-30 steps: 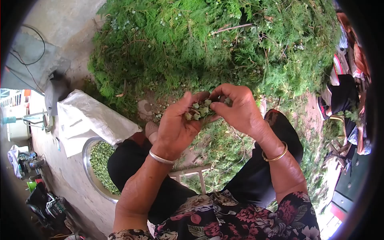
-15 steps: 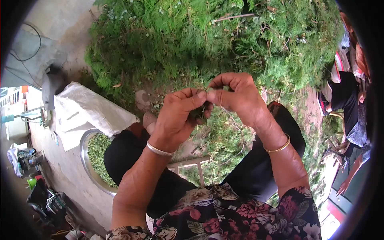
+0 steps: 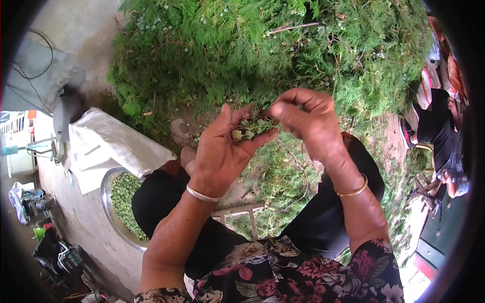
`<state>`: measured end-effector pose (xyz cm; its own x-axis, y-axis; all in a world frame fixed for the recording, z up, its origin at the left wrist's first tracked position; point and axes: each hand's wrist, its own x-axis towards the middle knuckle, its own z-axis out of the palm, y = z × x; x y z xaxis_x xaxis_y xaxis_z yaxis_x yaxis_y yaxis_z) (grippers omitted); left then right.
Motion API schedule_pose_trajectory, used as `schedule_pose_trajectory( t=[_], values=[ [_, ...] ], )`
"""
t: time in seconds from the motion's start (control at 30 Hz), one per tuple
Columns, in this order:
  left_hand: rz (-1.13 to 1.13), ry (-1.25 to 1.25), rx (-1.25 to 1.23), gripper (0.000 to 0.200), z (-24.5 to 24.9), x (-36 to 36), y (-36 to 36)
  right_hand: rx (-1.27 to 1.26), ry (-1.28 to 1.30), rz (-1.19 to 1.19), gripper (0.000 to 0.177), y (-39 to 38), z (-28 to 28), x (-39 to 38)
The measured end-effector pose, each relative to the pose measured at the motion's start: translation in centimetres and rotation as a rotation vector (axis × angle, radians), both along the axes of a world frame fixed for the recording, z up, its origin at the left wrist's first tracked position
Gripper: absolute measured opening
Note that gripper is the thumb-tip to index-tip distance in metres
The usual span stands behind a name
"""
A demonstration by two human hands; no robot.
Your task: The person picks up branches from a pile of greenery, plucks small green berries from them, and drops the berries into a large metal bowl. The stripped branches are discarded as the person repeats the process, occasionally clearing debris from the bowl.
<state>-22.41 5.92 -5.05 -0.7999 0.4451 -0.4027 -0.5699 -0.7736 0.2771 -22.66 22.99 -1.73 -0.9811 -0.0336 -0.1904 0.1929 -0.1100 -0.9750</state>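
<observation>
My left hand (image 3: 212, 151) is turned palm up and cupped, with its thumb raised. In its palm and fingers lies a small heap of pale green cones (image 3: 245, 132) mixed with bits of green foliage. My right hand (image 3: 313, 118) is beside it, thumb and fingers pinched together close to the left fingertips; what they hold is hidden. Ahead of both hands spreads a large pile of green conifer branches (image 3: 242, 55). More loose sprigs (image 3: 283, 177) lie on the ground between my knees.
A metal basin (image 3: 107, 202) holding many green cones (image 3: 124, 199) stands by my left knee. A white sack (image 3: 116, 139) lies beside it. Another person (image 3: 437, 121) sits at the far right. A wooden frame (image 3: 252, 222) is below my hands.
My left hand has opened from a pinch into a cupped palm, showing the cones. My right hand has drawn slightly to the right, away from the left thumb.
</observation>
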Motion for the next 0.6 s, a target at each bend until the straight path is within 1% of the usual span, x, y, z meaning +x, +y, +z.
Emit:
schedule_pose_trajectory(
  t=[0.03, 0.1, 0.13, 0.17, 0.23, 0.27, 0.3, 0.37, 0.4, 0.47, 0.5, 0.53, 0.57, 0.6],
  values=[
    [-0.002, 0.004, 0.0, 0.048, -0.1, 0.0, -0.1, 0.0, 0.004, -0.002, 0.008, -0.1, -0.5, 0.2],
    [-0.013, -0.025, 0.001, 0.051, -0.2, 0.0, -0.2, 0.294, 0.146, 0.095, 0.01, -0.3, -1.8, 0.5],
    [-0.014, -0.022, 0.002, 0.051, -0.1, 0.0, -0.1, 0.244, 0.118, 0.012, 0.009, -1.1, -1.9, 0.7],
    [-0.018, -0.037, -0.018, 0.052, 0.0, 0.0, 0.0, 0.244, 0.12, 0.011, 0.009, -1.1, -2.1, 0.9],
    [-0.022, -0.052, -0.037, 0.054, -0.1, 0.0, 0.0, 0.532, 0.237, 0.108, 0.008, -1.0, -2.2, 1.0],
    [-0.024, -0.043, -0.06, 0.054, -0.6, -0.1, -0.2, 0.542, 0.268, 0.159, 0.013, -0.7, -2.4, 1.0],
    [-0.025, -0.034, -0.085, 0.055, -0.8, -0.1, -0.3, 0.541, 0.269, 0.159, 0.013, -0.7, -2.4, 1.0],
    [-0.044, -0.03, -0.083, 0.055, -0.3, -0.2, -0.2, 0.569, 0.193, 0.184, 0.014, -0.7, -2.4, 0.9],
    [-0.063, -0.027, -0.079, 0.054, -0.1, -0.2, -0.2, 0.568, 0.193, 0.183, 0.014, -0.6, -2.4, 0.9],
    [-0.056, -0.023, -0.085, 0.054, -0.2, -0.2, -0.1, 0.371, 0.145, 0.095, 0.014, -0.5, -2.3, 0.5],
    [-0.048, -0.02, -0.091, 0.055, -0.3, -0.2, -0.1, 0.372, 0.145, 0.094, 0.014, -0.4, -1.8, 0.3],
    [-0.048, -0.021, -0.091, 0.055, -0.3, -0.2, -0.1, 0.197, 0.003, 0.066, 0.014, -0.2, -0.8, 0.1],
    [-0.054, 0.001, -0.087, 0.051, -0.2, -0.2, -0.1, 0.022, -0.138, 0.037, 0.014, -0.1, -0.3, 0.0],
    [-0.06, 0.023, -0.082, 0.047, -0.2, -0.3, -0.2, 0.022, -0.138, 0.038, 0.014, 0.1, -0.3, -0.1]
  ],
)
